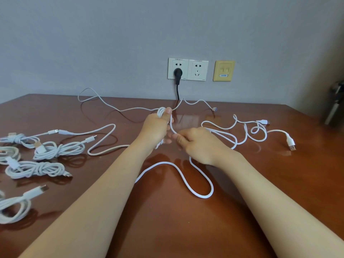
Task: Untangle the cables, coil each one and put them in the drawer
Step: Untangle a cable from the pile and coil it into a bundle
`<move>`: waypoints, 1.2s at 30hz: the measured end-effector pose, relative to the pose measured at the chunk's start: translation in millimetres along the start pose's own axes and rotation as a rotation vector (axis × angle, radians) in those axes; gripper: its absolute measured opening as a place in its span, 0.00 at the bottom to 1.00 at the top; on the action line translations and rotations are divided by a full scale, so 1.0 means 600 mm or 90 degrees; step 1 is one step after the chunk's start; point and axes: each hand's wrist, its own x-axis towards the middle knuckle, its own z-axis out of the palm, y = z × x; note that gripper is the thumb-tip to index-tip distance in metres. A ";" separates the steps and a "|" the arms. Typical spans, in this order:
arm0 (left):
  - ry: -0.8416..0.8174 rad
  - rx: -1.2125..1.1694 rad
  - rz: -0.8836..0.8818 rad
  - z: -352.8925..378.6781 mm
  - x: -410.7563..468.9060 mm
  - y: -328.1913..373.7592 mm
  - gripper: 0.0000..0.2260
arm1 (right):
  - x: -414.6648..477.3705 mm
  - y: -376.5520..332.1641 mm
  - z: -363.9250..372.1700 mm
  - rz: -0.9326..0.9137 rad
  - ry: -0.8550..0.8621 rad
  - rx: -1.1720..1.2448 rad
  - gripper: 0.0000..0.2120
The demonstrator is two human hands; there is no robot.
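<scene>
Inside both curled hands (pixel 156 127) (pixel 198 144), white cable (pixel 160 111)

One white cable (pixel 203 197) is part-wound round the left hand (pixel 156 127), slack looping toward six o'clock. Loose white cables (pixel 289 140) sprawl at three o'clock; coiled bundles (pixel 54 148) lie at nine.

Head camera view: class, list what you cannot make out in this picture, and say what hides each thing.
All in the head view.
Drawer: outside the frame entirely.
Coiled cables at far left: cut off by the frame edge.
Turns of cable round the left hand: partly hidden by the thumb, so uncountable.
Dark object at far right: blurred, cut off.
Label on the yellow wall plate: too small to read.
</scene>
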 end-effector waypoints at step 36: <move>0.030 -0.100 -0.065 -0.027 0.010 0.012 0.20 | -0.004 -0.007 -0.025 -0.104 0.036 0.308 0.11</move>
